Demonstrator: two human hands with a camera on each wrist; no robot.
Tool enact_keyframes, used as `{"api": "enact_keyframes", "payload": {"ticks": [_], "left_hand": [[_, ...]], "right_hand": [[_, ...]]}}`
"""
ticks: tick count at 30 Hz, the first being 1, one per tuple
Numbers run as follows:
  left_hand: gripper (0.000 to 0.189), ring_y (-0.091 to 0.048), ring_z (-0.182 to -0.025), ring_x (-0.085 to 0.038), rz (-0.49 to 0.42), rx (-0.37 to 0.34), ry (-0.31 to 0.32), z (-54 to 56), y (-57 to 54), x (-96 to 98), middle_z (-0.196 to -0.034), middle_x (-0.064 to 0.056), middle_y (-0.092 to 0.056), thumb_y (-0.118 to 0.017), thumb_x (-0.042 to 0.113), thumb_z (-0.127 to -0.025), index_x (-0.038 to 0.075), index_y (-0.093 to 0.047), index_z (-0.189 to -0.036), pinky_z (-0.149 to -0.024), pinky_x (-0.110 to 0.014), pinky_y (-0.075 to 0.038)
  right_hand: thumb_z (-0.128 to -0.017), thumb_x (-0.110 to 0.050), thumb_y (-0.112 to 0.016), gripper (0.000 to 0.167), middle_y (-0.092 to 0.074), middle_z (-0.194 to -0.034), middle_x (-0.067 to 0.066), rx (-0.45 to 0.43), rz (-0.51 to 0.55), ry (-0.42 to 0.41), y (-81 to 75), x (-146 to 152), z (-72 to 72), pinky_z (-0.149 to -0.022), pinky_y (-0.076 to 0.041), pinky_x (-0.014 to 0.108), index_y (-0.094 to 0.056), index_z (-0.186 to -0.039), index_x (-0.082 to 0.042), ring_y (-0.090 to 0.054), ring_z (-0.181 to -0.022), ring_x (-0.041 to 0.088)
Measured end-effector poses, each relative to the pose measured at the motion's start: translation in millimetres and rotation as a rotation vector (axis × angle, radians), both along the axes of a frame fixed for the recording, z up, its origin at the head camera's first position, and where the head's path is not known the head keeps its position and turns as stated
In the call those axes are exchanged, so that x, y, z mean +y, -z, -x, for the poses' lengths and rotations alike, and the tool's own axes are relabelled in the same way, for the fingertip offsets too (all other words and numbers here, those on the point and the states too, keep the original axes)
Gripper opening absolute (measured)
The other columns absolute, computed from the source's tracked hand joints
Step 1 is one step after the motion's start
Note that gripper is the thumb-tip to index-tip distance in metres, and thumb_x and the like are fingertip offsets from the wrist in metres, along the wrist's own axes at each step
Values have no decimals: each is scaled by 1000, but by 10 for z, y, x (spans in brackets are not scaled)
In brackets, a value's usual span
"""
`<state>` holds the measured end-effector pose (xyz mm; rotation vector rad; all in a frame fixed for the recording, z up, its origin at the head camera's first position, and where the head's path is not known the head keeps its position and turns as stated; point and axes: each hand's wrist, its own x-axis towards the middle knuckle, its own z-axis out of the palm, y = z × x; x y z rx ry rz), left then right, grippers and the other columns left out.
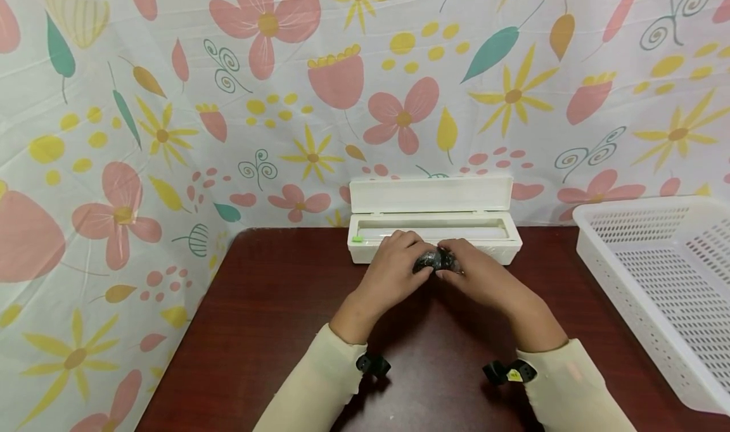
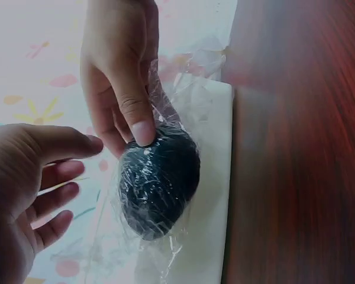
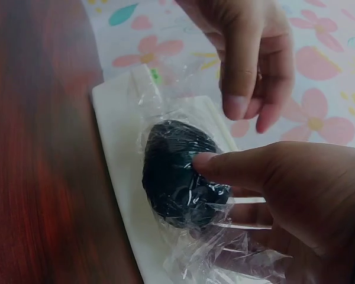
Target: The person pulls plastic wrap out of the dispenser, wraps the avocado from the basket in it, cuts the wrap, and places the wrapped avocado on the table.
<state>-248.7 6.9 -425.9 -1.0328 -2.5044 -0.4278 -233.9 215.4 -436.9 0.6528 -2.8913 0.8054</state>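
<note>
A dark, oval, fruit-like thing wrapped in clear cling film is held in front of a white cling film box. My right hand grips it, thumb pressed on its near face and fingers behind, partly hidden by film. Beside it, my left hand has its fingers loosely bent and apart from the thing in the left wrist view. Wrinkled film ends stick out from the wrapped thing below my right thumb. Behind both hands, the box's lid stands raised, showing a pale roll inside.
A white perforated basket stands along the right side of the dark red table. A floral cloth hangs behind the table and down its left side. A small green tab sits on the box's left front edge.
</note>
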Motion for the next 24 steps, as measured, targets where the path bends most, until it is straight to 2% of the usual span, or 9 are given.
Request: {"api": "enact_keyframes", "payload": {"ticks": [2, 5, 10, 13, 18, 21, 24], "left_hand": [[33, -59, -103, -16, -1, -19, 18, -4, -3, 5, -112, 5, -66, -78, 26, -89, 19, -72, -121, -90, -33, -49], [40, -60, -105, -18, 46, -42, 2, 2, 14, 7, -117, 3, -65, -79, 25, -88, 17, -69, -127, -92, -33, -50], [50, -59, -114, -20, 99, -59, -40, 16, 52, 2, -124, 1, -62, -81, 30, -87, 18, -65, -133, -95, -37, -51], [51, -59, -116, -20, 127, -65, -52, 27, 80, 7, -128, 2, -62, -81, 33, -87, 19, -65, -133, -94, -39, -51], [43, -58, -119, -18, 205, -73, -91, 101, 222, 8, -132, 5, -62, -77, 34, -90, 21, -68, -130, -93, -38, -50], [42, -59, -119, -17, 225, -102, -110, 146, 302, -5, -132, 7, -64, -75, 36, -92, 23, -67, -131, -94, -38, -50], [41, -60, -117, -16, 225, -133, -110, 168, 336, -15, -131, 7, -65, -72, 39, -94, 25, -67, -132, -95, -40, -50]], "right_hand": [[-95, -19, -71, 45, -63, -123, 16, -3, 23, 7, 2, 2, 10, -93, -51, 49, -53, -132, 0, -63, -109, 29], [-96, -20, -70, 43, -64, -122, 16, 2, 33, 12, -3, 3, 18, -92, -50, 49, -54, -131, 0, -63, -108, 29], [-96, -20, -70, 44, -60, -130, 20, 83, 6, 17, -13, 15, 28, -103, -47, 56, -58, -132, 2, -58, -122, 37], [-94, -18, -71, 45, -60, -131, 21, 125, -17, 24, -20, 22, 30, -103, -46, 57, -59, -133, 2, -58, -123, 39], [-95, -15, -70, 44, -61, -130, 21, 101, -44, 37, -26, 26, 16, -100, -49, 56, -59, -134, 0, -59, -121, 39], [-95, -14, -70, 38, -64, -127, 18, 77, -48, 33, -13, 22, 11, -98, -50, 55, -63, -130, -2, -60, -118, 38], [-93, -13, -71, 32, -67, -119, 15, 83, -45, 8, 14, 26, 15, -95, -51, 53, -67, -123, -3, -63, -113, 35]]}}
